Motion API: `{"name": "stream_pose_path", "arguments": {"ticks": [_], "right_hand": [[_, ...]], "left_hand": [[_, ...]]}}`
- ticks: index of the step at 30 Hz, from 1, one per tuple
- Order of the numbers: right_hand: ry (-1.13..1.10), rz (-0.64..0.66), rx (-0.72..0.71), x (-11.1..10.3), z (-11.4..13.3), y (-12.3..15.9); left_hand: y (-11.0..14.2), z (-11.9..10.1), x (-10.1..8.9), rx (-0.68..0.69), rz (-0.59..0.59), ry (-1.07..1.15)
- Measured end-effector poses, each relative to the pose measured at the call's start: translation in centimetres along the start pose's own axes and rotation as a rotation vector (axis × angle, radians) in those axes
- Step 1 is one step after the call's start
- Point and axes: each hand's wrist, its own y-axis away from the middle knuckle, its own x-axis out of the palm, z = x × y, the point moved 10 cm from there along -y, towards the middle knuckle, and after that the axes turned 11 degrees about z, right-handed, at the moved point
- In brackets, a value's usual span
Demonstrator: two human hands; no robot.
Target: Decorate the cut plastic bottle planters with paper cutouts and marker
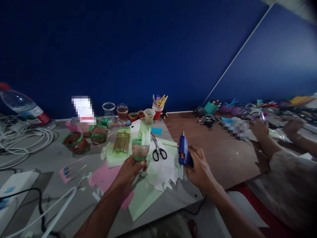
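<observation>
My left hand (pixel 133 171) is closed round the lower part of a small clear cup (pixel 140 150) that has brownish contents and green bands. White pointed paper strips (pixel 146 138) stand up at the cup's rim. In my right hand (pixel 200 168) is a blue glue gun (pixel 183 150), gripped by its handle with the nozzle pointing up and away. Between the two hands, black-handled scissors (pixel 159 153) lie on white paper (pixel 160 173). A brown-and-green plastic cup (pixel 122 142) rests upside down on pale green paper, left of the held cup.
Brown-green pots (pixel 75 143) and a large water bottle (pixel 27 109) with white cables (pixel 29 138) are at the left. Red cups holding tools (pixel 158 110) stand at the back. A co-worker's hands (pixel 260 129) are busy at the right, beyond a teal flask (pixel 212 106).
</observation>
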Motion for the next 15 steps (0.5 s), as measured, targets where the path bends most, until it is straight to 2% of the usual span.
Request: {"name": "stream_pose_path", "arguments": {"ticks": [3, 6, 10, 15], "right_hand": [[0.181, 0.070, 0.100, 1.5, -2.9, -0.4], [0.226, 0.141, 0.138, 3.0, -4.6, -0.8], [0.201, 0.218, 0.169, 4.7, -5.9, -1.6], [0.208, 0.277, 0.160, 5.6, -7.0, -2.3]], "left_hand": [[0.3, 0.3, 0.4, -0.054, 0.022, 0.085], [0.4, 0.2, 0.8, -0.060, 0.065, 0.133], [0.3, 0.1, 0.9, -0.038, 0.107, 0.178], [0.2, 0.4, 1.1, -0.037, 0.160, 0.194]]}}
